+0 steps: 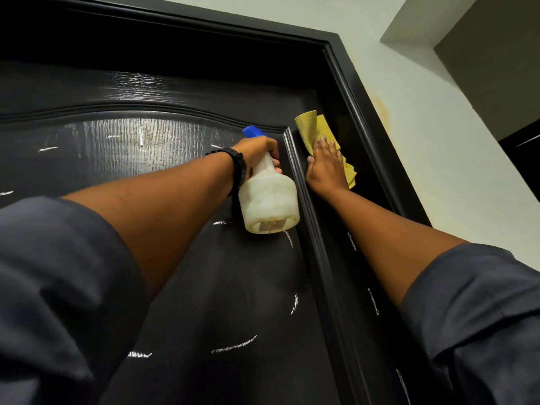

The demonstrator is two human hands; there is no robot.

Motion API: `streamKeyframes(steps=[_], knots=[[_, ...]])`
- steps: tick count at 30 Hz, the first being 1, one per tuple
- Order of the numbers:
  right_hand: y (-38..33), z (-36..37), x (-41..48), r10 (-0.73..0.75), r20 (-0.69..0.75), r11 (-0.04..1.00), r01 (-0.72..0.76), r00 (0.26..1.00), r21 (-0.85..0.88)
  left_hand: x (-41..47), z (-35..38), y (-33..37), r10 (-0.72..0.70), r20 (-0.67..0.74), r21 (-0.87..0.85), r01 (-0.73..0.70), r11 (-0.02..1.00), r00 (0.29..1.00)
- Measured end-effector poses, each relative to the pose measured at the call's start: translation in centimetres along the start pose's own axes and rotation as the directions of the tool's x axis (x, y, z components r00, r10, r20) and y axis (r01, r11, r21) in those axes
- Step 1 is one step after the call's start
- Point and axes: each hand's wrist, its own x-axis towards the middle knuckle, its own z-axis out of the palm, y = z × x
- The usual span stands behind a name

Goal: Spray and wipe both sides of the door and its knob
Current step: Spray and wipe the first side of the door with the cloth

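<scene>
Dark brown wood-grain door (222,287) fills most of the view, seen from below, glossy, with short white wet streaks (233,344) scattered over the panel. An arched raised moulding (301,182) outlines the panel; a flat stile runs just right of it. The black door frame (359,92) runs along the top and down the right side. A pale wall (423,141) lies beyond the frame, with a faint yellowish stain near it. A boxed beam (482,54) juts out at upper right.

Left hand (257,150) grips the neck of the white spray bottle (268,200), fingers curled round it; the blue spray head (254,131) pokes out above the hand, toward the door. The bottle's body hangs over the panel, just left of the moulding. There is a black watch (238,168) on that wrist.

Right hand (324,165) lies flat, fingers straight and close together, pressing the yellow cloth (309,127) against the stile between moulding and frame. The cloth sticks out above and to the right of the hand.

Both forearms cross the lower door, and dark grey sleeves (58,273) block the bottom corners. Hands are near each other, with the moulding between them. The upper left panel is unobstructed.
</scene>
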Motion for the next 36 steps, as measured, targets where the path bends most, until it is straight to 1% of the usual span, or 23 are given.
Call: streamKeyframes(steps=[6,13,21,27,31,34,36], knots=[[-0.8,0.4,-0.5,-0.006,-0.005,1.0,0.006,1.0,-0.002,-0.6,-3.5,0.1,-0.045,-0.01,0.043,0.045,0.998,0.999],[-2.4,0.9,-1.0,0.005,-0.027,1.0,-0.004,1.0,0.017,-1.3,-5.9,-0.1,-0.04,-0.005,0.052,0.041,0.998,0.999],[-3.8,0.7,-1.1,0.04,-0.022,0.999,-0.04,0.999,0.012,-1.5,-6.0,-0.3,-0.043,0.014,0.032,0.043,0.999,0.999],[-5.2,0.6,-1.3,0.087,-0.018,0.995,-0.086,0.996,0.05,-1.5,-6.0,-0.1,-0.056,0.016,0.023,0.055,0.998,0.998],[-7.2,1.1,-2.1,0.091,-0.001,0.993,-0.091,0.996,0.072,-1.8,-6.6,0.0,-0.083,0.016,0.029,0.083,0.996,0.996],[-9.9,1.9,-3.0,0.067,0.011,0.995,-0.067,0.998,0.073,-2.4,-7.7,-0.1,-0.092,0.036,0.035,0.091,0.995,0.995],[-11.5,2.3,-3.3,0.083,0.002,0.995,-0.083,0.997,0.062,-2.9,-8.7,-0.2,-0.087,0.049,0.035,0.085,0.996,0.995]])
